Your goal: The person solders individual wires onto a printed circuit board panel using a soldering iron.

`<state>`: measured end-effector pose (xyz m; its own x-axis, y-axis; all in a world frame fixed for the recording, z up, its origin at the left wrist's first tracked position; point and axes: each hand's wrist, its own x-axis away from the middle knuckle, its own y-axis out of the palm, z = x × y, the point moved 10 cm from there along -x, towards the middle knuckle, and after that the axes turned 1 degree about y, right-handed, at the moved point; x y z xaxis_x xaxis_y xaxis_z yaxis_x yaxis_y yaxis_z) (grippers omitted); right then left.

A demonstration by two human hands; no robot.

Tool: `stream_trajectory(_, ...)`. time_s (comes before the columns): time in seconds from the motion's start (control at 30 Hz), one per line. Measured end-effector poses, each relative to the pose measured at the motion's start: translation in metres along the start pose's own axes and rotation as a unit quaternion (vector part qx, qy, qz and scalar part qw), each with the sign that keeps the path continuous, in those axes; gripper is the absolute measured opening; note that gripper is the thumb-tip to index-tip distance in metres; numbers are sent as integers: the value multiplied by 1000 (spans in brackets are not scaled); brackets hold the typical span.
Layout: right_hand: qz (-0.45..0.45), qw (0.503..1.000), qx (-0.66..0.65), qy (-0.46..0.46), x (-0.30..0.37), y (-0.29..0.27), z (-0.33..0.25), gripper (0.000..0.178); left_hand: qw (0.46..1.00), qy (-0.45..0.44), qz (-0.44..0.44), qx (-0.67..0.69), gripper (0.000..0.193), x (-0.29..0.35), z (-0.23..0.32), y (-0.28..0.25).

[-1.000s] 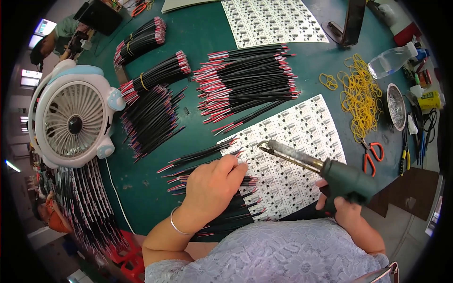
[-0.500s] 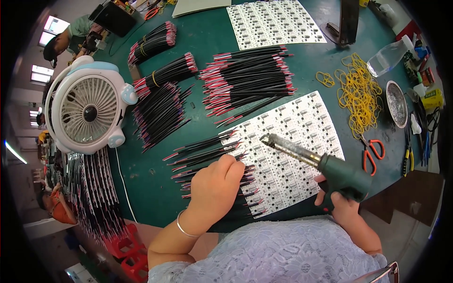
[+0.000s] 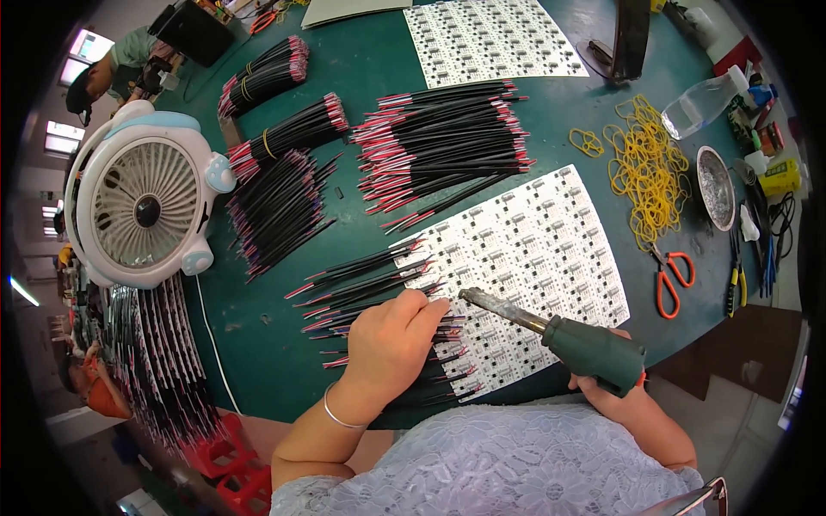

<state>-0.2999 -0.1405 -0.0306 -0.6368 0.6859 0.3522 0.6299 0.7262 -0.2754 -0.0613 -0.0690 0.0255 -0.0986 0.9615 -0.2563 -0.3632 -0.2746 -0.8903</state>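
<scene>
- The white circuit panel (image 3: 533, 258) lies on the green table (image 3: 370, 77), near its front edge, and black-red wires (image 3: 370, 284) lie over the panel's left side.
- The left hand (image 3: 391, 340), fingers curled, presses on these wires.
- The right hand (image 3: 615, 391) is closed around the green soldering iron (image 3: 568, 340); its tip is just beside the left fingertips.
- Behind are a wire pile (image 3: 447, 138), yellow rubber bands (image 3: 645, 163), orange scissors (image 3: 671, 275) and a white fan (image 3: 142, 206).
</scene>
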Motion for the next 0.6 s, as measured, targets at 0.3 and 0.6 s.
stream_trajectory(0.3,-35,989,117,-89,-8,11,-33,33,1000,-7,-11,-6,30,-1,0,1)
stream_trajectory(0.6,-28,996,-74,-43,-9,2,-29,33,1000,-12,-21,-17,30,-3,2,0)
